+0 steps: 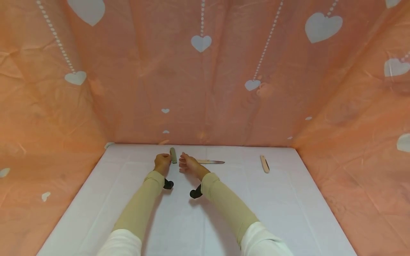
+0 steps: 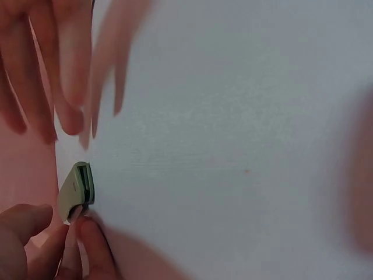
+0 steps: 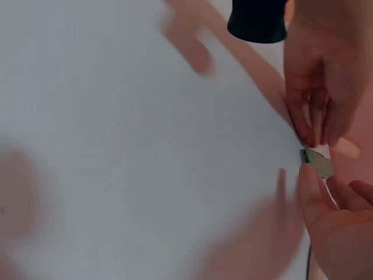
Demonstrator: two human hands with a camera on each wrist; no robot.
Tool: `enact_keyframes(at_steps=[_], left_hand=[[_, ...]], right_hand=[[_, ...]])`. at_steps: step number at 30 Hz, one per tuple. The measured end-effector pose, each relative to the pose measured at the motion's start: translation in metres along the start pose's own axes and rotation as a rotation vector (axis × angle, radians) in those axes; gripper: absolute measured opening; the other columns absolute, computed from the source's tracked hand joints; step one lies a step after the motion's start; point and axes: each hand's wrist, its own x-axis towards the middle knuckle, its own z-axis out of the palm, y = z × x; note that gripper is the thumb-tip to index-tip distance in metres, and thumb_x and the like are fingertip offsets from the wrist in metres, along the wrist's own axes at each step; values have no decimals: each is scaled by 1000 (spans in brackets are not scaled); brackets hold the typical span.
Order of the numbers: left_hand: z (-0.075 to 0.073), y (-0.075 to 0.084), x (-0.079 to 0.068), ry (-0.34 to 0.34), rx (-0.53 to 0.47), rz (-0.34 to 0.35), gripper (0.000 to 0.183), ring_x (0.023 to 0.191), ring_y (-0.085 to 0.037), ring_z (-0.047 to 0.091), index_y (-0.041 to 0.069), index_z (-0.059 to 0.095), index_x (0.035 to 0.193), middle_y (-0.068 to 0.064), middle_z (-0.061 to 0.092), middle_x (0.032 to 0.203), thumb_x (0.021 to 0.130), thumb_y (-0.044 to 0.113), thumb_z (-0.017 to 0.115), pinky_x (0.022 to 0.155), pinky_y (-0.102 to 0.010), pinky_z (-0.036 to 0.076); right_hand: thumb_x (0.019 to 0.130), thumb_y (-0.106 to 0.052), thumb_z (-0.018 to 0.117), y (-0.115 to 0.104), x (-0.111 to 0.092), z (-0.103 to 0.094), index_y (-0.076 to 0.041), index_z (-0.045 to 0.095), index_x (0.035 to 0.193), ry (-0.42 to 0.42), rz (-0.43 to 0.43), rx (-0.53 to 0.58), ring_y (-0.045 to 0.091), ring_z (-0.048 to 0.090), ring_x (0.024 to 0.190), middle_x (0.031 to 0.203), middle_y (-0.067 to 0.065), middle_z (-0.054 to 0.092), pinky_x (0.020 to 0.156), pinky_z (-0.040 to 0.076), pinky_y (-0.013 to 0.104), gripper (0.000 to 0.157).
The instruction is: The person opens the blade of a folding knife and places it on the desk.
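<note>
A green folding knife (image 1: 173,155) stands near the back edge of the table, with a dark slot showing along its edge in the left wrist view. My left hand (image 1: 162,163) pinches at its lower end in that view, thumb and fingertips close together. Facing it from the other side, my right hand (image 1: 191,166) has its fingers extended and apart, holding nothing. In the right wrist view the green knife lies between both hands' fingertips. Behind the right hand, an opened knife (image 1: 211,162) with a pale wooden handle lies flat, its blade pointing right; the hand partly covers its handle.
Farther right on the white-covered table (image 1: 272,213) lies a pale handle (image 1: 264,164) with a dark slot. Orange cloth (image 1: 205,89) with white hearts hangs at the back and both sides. Black wrist mounts (image 1: 196,193) jut from under the sleeves.
</note>
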Motion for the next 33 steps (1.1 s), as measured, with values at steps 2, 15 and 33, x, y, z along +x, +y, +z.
enact_keyframes(at_steps=[2,15,33], left_hand=[[0,2,-2,-14,18,9,23,76,-20,50,-6,66,100,-5,57,73,83,6,57,61,-24,40],[1,-3,-1,-98,92,46,32,103,-30,52,-10,60,112,-24,60,109,86,8,57,89,-38,45],[-7,-3,-8,-135,97,67,28,93,-27,56,-11,64,104,-20,65,97,89,12,61,82,-34,46]], right_hand=[[102,-38,30,-9,-15,8,9,25,141,-26,-5,13,39,31,130,144,26,29,100,37,48,61],[101,-44,27,-1,-9,16,14,22,139,-37,4,102,36,24,134,145,28,24,104,33,45,70],[102,-36,29,9,-3,4,15,23,138,-57,30,407,38,31,131,141,31,29,106,31,40,63]])
